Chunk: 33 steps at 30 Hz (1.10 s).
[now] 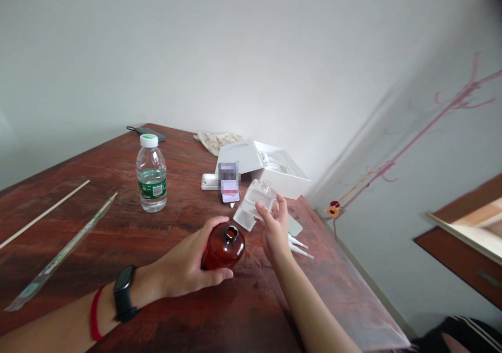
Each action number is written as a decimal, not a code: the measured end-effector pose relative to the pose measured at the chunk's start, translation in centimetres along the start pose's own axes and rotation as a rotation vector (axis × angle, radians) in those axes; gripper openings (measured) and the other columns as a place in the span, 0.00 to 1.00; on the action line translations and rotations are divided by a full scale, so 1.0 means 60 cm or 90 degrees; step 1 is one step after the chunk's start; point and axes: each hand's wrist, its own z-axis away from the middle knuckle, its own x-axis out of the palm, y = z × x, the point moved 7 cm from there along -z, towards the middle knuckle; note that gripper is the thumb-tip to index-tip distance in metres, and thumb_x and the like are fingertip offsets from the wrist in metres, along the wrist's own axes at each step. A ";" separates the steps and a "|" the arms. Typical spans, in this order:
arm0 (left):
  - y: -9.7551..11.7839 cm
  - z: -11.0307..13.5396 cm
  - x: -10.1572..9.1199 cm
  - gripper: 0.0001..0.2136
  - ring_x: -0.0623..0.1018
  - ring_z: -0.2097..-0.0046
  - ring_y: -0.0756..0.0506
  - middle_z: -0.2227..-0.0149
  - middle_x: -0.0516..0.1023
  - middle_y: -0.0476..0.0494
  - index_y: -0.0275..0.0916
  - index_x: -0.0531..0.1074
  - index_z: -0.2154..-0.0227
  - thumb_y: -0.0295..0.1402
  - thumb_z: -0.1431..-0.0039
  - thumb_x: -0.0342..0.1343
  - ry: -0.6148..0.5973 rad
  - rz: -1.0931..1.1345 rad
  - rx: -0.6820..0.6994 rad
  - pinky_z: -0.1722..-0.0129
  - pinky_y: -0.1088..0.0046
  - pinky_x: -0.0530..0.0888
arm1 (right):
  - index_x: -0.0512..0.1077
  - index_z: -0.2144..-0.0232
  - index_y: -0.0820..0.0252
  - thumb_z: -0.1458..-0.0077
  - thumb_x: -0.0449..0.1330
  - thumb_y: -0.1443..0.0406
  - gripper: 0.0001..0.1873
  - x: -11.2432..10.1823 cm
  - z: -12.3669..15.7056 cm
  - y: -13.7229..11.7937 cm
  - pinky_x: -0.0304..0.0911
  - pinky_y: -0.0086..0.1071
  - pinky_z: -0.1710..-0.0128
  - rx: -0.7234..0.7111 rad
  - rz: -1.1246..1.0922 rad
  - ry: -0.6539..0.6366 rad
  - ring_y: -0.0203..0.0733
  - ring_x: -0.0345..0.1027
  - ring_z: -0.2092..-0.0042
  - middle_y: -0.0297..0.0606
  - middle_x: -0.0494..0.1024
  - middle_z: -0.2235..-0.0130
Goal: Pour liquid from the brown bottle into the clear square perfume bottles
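Observation:
My left hand [188,259] is wrapped round an amber bottle [221,251] whose mouth is uncapped and faces up toward me. In my right hand [276,225] is a clear square bottle [259,198], gripped at its side, its short neck pointing up and a little right. Another translucent piece [243,218] shows just below and left of the clear bottle; I cannot tell whether it is separate. The two bottles are apart. Beyond them a phone [230,185] leans upright against the open white box.
A water bottle [151,178] with a white cap stands at the left, near a bare stick [47,213] and wrapped sticks [65,253]. Behind are a white box [284,172] and a cloth [217,141]. White nozzle-like pieces [300,246] lie right of my right hand, near the table's edge.

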 end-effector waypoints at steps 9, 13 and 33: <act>0.000 0.001 -0.001 0.37 0.80 0.45 0.36 0.40 0.75 0.35 0.44 0.53 0.33 0.44 0.37 0.66 0.005 0.008 -0.020 0.42 0.56 0.76 | 0.68 0.47 0.50 0.56 0.78 0.56 0.37 0.002 0.001 -0.001 0.77 0.39 0.57 0.002 -0.005 -0.003 0.49 0.79 0.52 0.39 0.80 0.50; 0.000 0.001 -0.001 0.37 0.80 0.44 0.35 0.40 0.75 0.35 0.44 0.54 0.33 0.44 0.38 0.67 0.009 0.009 -0.024 0.41 0.55 0.76 | 0.68 0.47 0.51 0.56 0.78 0.57 0.37 0.002 0.001 0.000 0.76 0.38 0.58 0.000 0.001 -0.004 0.48 0.79 0.53 0.40 0.80 0.50; -0.001 0.003 -0.002 0.38 0.80 0.45 0.36 0.40 0.76 0.35 0.44 0.54 0.32 0.45 0.38 0.67 0.017 0.034 -0.026 0.41 0.55 0.76 | 0.68 0.46 0.50 0.56 0.78 0.57 0.37 0.001 0.001 0.002 0.76 0.41 0.54 -0.001 -0.012 -0.010 0.49 0.80 0.52 0.39 0.81 0.50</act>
